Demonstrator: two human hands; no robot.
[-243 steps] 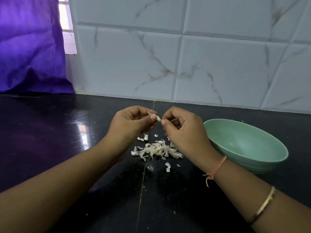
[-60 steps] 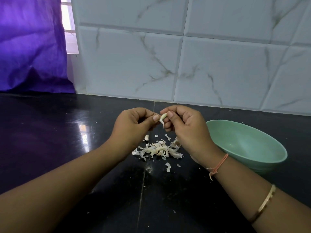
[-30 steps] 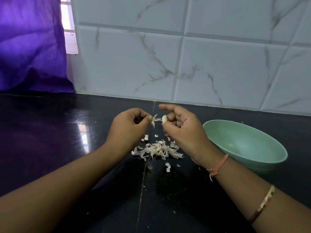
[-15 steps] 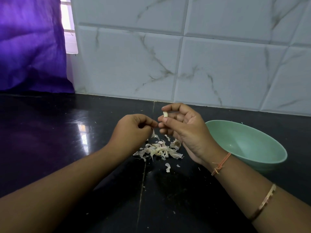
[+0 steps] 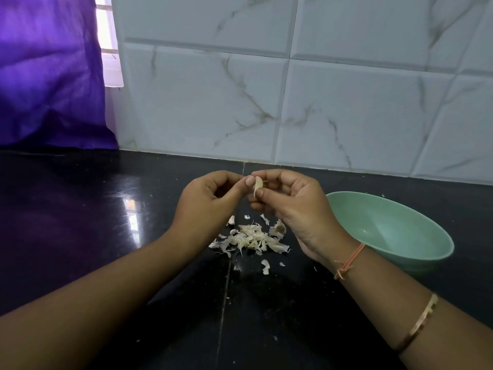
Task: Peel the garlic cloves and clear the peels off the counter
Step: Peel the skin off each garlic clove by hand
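Pinched between the right hand's (image 5: 293, 206) thumb and forefinger, the garlic clove (image 5: 258, 184) is held above the black counter (image 5: 80, 209). The left hand's (image 5: 210, 198) curled thumb and fingertip nip its upper edge. Peels (image 5: 250, 239) lie heaped on the counter beneath. Beside the right wrist sits a green bowl (image 5: 386, 228), its visible inside bare.

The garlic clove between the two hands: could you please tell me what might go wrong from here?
The small pale garlic clove is pinched only by the fingers of the left hand and right hand, above the pile of papery white peels; it could slip and drop among them. More peel may scatter over the glossy black counter.
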